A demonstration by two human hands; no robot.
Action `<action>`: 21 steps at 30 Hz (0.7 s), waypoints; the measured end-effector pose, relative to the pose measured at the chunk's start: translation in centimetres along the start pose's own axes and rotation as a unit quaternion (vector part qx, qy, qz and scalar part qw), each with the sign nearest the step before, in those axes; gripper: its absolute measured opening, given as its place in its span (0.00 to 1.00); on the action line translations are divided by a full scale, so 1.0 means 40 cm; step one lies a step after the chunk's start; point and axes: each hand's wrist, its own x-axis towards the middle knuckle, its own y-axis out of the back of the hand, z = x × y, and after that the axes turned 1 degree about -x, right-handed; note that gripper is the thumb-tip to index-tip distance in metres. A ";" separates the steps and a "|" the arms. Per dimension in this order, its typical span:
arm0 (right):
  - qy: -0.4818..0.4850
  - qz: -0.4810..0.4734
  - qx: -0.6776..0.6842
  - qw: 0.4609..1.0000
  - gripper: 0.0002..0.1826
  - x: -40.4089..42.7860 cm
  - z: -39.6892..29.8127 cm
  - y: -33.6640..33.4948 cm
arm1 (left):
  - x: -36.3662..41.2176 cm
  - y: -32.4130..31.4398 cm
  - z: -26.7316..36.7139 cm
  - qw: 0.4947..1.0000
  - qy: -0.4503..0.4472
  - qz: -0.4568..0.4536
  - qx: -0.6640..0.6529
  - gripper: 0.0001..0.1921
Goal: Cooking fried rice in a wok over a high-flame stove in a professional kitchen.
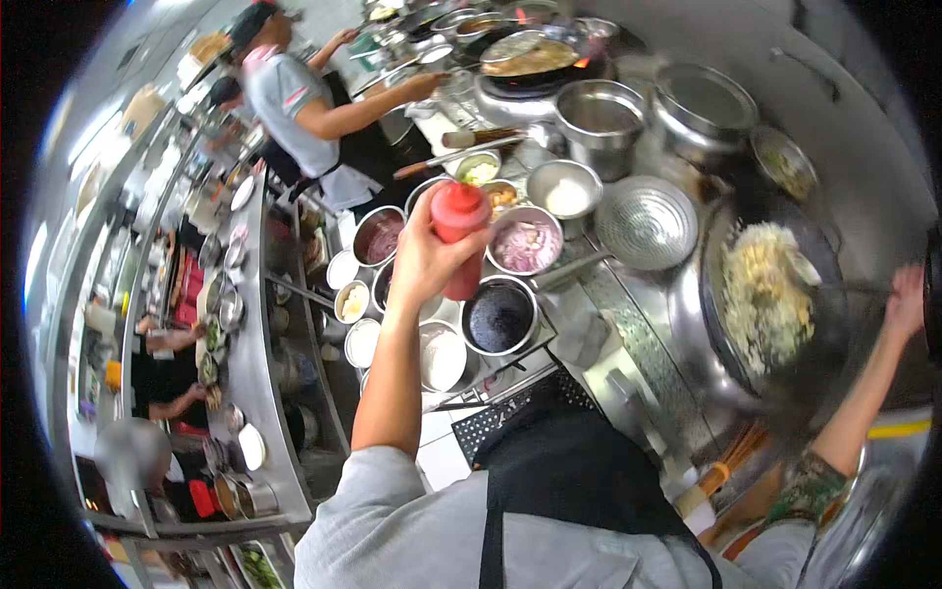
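Note:
My left hand [434, 258] is wrapped around a red squeeze bottle [462, 213], raised over a group of metal food pots. Around it are a pot of chopped onion [526, 241], a pot of dark sauce [499, 315], a bowl of white granules [564, 189] and a pot of white powder [442, 356]. My right arm reaches out at the far right, and my right hand [905, 298] is closed on the thin handle of a metal wok utensil [804, 266]. Its head rests in the pale rice and yellowish egg [765, 287] inside a large wok [831, 346].
A perforated strainer [647, 221] lies left of the wok. Deep metal pots [600, 110] stand behind it. A co-worker [291, 110] handles another wok [528, 62] near a flame. More people work along the steel counter [272, 442] at left. A bamboo brush [717, 475] is near the stove's front.

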 end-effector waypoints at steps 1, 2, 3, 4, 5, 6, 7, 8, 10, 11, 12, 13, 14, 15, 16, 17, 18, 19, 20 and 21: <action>0.012 0.071 0.058 0.996 0.12 -0.014 -0.010 -0.031 | -0.017 0.031 -0.034 0.999 0.031 0.025 0.004 0.40; 0.012 0.060 0.064 0.996 0.12 -0.009 0.022 -0.038 | -0.034 0.046 -0.077 0.995 0.029 0.077 0.048 0.40; 0.028 0.035 0.002 0.999 0.11 0.009 0.073 -0.008 | -0.046 0.057 -0.124 0.988 0.021 0.122 0.090 0.40; 0.045 0.011 -0.058 0.997 0.10 0.045 0.123 0.027 | -0.064 0.066 -0.174 0.984 0.026 0.158 0.081 0.40; 0.003 -0.141 0.064 0.988 0.10 0.121 0.159 0.075 | -0.076 0.062 -0.219 0.979 0.030 0.193 0.067 0.41; -0.052 -0.206 0.077 0.974 0.10 0.125 0.158 0.035 | -0.089 0.049 -0.241 0.972 0.049 0.215 0.079 0.40; -0.109 -0.267 0.085 0.954 0.10 0.104 0.134 0.004 | -0.105 0.042 -0.230 0.970 0.065 0.223 0.072 0.39; -0.111 -0.273 0.090 0.951 0.10 0.036 0.080 -0.053 | -0.134 0.046 -0.240 0.967 0.080 0.228 0.085 0.38; -0.098 -0.095 -0.050 0.989 0.11 -0.157 -0.087 -0.187 | -0.156 0.025 -0.272 0.962 0.095 0.240 0.088 0.37; -0.101 -0.006 -0.048 0.994 0.12 -0.245 -0.155 -0.222 | -0.169 0.010 -0.287 0.962 0.099 0.242 0.081 0.37; -0.095 -0.062 -0.035 0.993 0.10 -0.268 -0.177 -0.168 | -0.171 0.003 -0.337 0.959 0.098 0.252 0.081 0.38; -0.089 -0.118 -0.023 0.989 0.09 -0.275 -0.184 -0.121 | -0.188 -0.011 -0.377 0.956 0.107 0.262 0.082 0.40; -0.073 -0.139 0.001 0.988 0.09 -0.257 -0.154 -0.088 | -0.179 -0.035 -0.401 0.955 0.122 0.259 0.083 0.40; -0.070 -0.162 0.028 0.984 0.11 -0.265 -0.104 -0.079 | -0.189 -0.052 -0.419 0.951 0.138 0.257 0.099 0.41; -0.045 -0.125 0.011 0.991 0.16 -0.266 -0.062 -0.086 | -0.201 -0.046 -0.448 0.953 0.129 0.245 0.127 0.42; -0.015 -0.068 -0.012 0.998 0.16 -0.287 -0.075 -0.133 | -0.209 -0.046 -0.462 0.953 0.163 0.236 0.101 0.43; 0.003 -0.092 -0.007 0.996 0.17 -0.291 -0.096 -0.131 | -0.211 -0.030 -0.451 0.952 0.166 0.221 0.129 0.44; 0.024 -0.111 -0.006 0.993 0.18 -0.283 -0.123 -0.108 | -0.203 -0.032 -0.410 0.953 0.166 0.202 0.154 0.45; 0.043 -0.125 0.004 0.991 0.17 -0.274 -0.145 -0.074 | -0.196 -0.053 -0.332 0.950 0.112 0.202 0.209 0.45; 0.063 -0.133 0.010 0.989 0.16 -0.263 -0.160 -0.029 | -0.183 -0.078 -0.261 0.944 0.050 0.200 0.259 0.44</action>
